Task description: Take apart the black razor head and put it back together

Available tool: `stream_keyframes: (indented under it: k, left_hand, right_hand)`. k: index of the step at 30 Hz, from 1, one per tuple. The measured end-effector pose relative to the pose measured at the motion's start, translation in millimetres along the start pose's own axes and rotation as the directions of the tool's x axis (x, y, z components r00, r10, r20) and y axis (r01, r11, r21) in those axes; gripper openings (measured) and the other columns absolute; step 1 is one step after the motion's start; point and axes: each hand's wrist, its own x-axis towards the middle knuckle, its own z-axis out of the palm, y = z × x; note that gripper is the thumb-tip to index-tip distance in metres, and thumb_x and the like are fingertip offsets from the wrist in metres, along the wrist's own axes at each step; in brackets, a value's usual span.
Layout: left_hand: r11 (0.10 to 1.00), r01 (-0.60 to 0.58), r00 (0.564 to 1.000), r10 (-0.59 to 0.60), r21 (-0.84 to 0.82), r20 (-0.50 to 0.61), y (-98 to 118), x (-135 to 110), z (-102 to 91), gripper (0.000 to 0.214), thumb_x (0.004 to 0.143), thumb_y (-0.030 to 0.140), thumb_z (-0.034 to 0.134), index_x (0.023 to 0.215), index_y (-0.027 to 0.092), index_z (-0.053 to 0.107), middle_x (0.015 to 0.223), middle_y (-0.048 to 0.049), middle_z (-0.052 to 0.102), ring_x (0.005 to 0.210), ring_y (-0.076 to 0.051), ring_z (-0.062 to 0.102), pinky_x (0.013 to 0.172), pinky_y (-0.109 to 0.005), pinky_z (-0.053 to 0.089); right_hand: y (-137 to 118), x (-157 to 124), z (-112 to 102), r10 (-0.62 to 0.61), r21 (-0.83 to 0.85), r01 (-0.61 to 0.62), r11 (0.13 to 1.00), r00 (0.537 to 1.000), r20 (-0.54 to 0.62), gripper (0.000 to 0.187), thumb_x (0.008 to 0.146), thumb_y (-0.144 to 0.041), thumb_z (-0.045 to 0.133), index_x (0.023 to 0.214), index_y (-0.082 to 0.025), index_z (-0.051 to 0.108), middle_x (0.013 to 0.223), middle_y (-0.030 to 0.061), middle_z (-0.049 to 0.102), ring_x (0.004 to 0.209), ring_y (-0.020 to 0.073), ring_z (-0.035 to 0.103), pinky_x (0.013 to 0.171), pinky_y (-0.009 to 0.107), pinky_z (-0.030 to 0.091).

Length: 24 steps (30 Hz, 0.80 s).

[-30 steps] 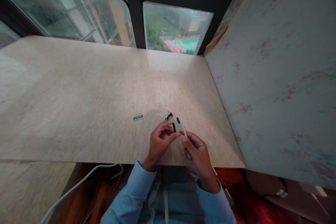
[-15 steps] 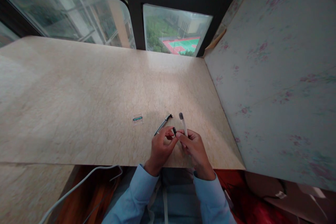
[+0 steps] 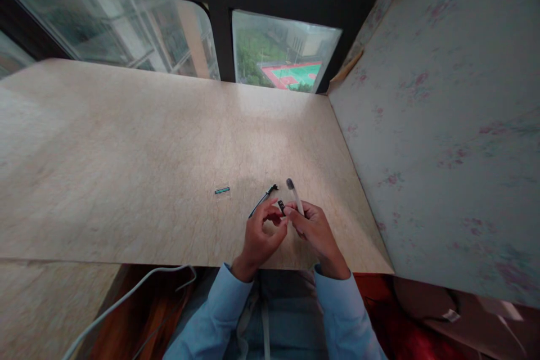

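My right hand [image 3: 311,229] is closed round a white toothbrush [image 3: 298,201] with dark bristles, head pointing up and away. Between its thumb and forefinger it also pinches a small black piece [image 3: 281,205] with slots, which looks like a razor head. Close on the left, my left hand [image 3: 262,234] is curved with thumb and forefinger apart; whether a fingertip touches the black piece I cannot tell. Just beyond the left fingers a razor handle [image 3: 265,198] lies slanted on the table. Further left is a razor cartridge [image 3: 221,190] in a clear case.
The marbled tabletop [image 3: 139,169] runs up to a dark window frame [image 3: 223,39]. A wallpapered wall [image 3: 442,124] borders it on the right. A white cable [image 3: 126,287] hangs in front of the table's near edge on the left.
The black piece has turned, so its slotted face shows. My left thumb and forefinger have moved apart. The toothbrush has tilted and turned slightly in my right hand.
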Motion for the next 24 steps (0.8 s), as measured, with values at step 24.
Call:
stream_keyframes:
  k: [24]
  left_hand:
    - [0.455,0.674,0.739,-0.398,-0.583,0.544,5,15,-16.8,0.039,0.081,0.043,0.069,0.104,0.011,0.069,0.092,-0.0101,0.067,0.063,-0.011,0.061,0.058,-0.024,0.05]
  right_hand:
    - [-34,10,-24,-0.026,-0.269,0.107,0.957,0.958,0.287,0.03,0.084,-0.043,0.063,0.091,-0.016,0.075,0.069,0.0014,0.066,0.056,0.0114,0.048,0.052,0.023,0.033]
